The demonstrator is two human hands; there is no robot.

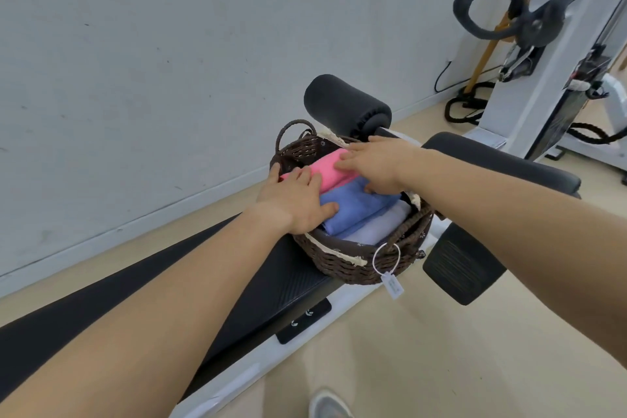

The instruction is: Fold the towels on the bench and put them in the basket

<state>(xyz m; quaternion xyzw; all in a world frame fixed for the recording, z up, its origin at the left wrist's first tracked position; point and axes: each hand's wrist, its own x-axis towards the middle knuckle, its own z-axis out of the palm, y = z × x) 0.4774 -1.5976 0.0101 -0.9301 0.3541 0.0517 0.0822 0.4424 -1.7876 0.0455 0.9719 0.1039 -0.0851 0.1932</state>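
A dark brown woven basket (342, 265) stands on the black bench (258, 275). Inside it lie three folded towels side by side: a pink towel (327, 168) at the far side, a blue towel (356, 207) in the middle and a white towel (380, 226) nearest the right rim. My left hand (293, 200) rests flat across the pink and blue towels at their left end, fingers straight. My right hand (371, 164) presses on the pink towel's right end, its thumb down on the blue towel.
A black foam roller (346, 105) sticks up just behind the basket. A white paper tag (392, 285) hangs from the basket's front. A white exercise machine (549, 54) with black handles stands at the right. A grey wall runs along the left.
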